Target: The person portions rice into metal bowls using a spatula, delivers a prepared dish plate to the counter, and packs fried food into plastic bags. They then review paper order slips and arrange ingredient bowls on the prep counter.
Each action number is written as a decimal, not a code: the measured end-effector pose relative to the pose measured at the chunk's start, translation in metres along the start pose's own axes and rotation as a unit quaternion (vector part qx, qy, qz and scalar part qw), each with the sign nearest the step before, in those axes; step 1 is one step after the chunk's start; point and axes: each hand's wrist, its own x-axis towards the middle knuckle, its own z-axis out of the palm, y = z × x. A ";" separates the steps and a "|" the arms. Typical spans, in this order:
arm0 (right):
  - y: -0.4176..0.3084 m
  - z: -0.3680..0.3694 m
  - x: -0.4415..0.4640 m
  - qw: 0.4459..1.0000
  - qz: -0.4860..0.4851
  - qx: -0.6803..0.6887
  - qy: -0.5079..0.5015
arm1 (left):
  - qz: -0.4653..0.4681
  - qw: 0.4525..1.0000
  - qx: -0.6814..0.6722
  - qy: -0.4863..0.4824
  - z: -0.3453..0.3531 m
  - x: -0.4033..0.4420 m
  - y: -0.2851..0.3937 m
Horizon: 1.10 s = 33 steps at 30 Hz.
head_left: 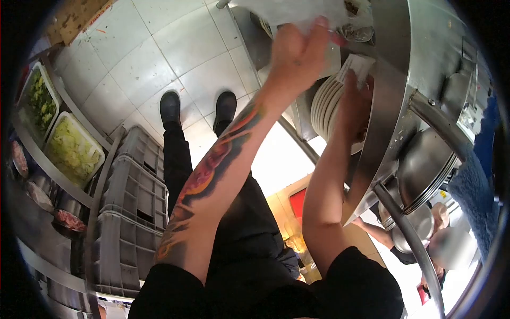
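Observation:
My left hand [300, 56], on the tattooed arm, is closed on a crumpled sheet of clear plastic [297, 9] at the top of the view. The plastic is blurred, and its far end is cut off by the frame. My right hand [355, 106] is in the shade under a steel counter, just right of a stack of white plates [325, 106]. Its fingers reach up to a white slip with faint print [359, 65]. They are dim and partly hidden, so I cannot see whether they grip it.
Below the right hand runs a steel rail [414, 244], with stacked metal bowls [425, 165] beyond it. Grey crates [130, 212] and tubs of chopped greens [74, 149] stand at left. Another person's arm [374, 233] shows at lower right. A blue cloth [473, 186] hangs at right.

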 end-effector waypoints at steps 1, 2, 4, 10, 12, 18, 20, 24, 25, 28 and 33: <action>0.014 0.010 0.012 0.992 -0.072 -0.082 0.057 | -0.017 0.999 -0.028 0.013 -0.011 -0.001 0.003; 0.023 0.023 0.020 0.992 -0.072 -0.081 0.058 | -0.035 0.997 -0.056 0.027 -0.024 -0.003 0.006; 0.032 0.040 0.027 0.979 -0.113 -0.167 0.006 | -0.072 0.997 0.023 0.008 -0.059 -0.012 0.001; 0.020 0.041 -0.052 0.959 -0.147 0.179 -0.166 | -0.047 0.965 0.238 -0.097 -0.126 -0.041 -0.021; 0.011 0.054 -0.083 0.931 -0.091 0.254 -0.247 | 0.077 0.902 0.354 -0.236 -0.134 -0.052 -0.019; -0.034 0.099 -0.096 0.829 0.178 0.466 -0.252 | -0.117 0.908 0.331 -0.228 -0.160 -0.079 -0.001; -0.039 0.094 -0.106 0.773 0.181 0.545 -0.268 | -0.060 0.878 0.395 -0.264 -0.180 -0.084 0.001; -0.062 0.073 -0.124 0.746 0.238 0.546 -0.297 | 0.075 0.804 0.446 -0.387 -0.202 -0.065 0.004; -0.051 0.076 -0.113 0.743 0.224 0.559 -0.292 | 0.107 0.827 0.421 -0.357 -0.200 -0.064 -0.002; -0.002 0.083 -0.053 0.664 0.273 0.646 -0.259 | 0.020 0.810 0.458 -0.367 -0.203 -0.055 -0.021; -0.041 0.062 -0.080 0.929 -0.288 0.170 -0.159 | -0.044 0.779 0.539 -0.316 -0.237 -0.051 -0.043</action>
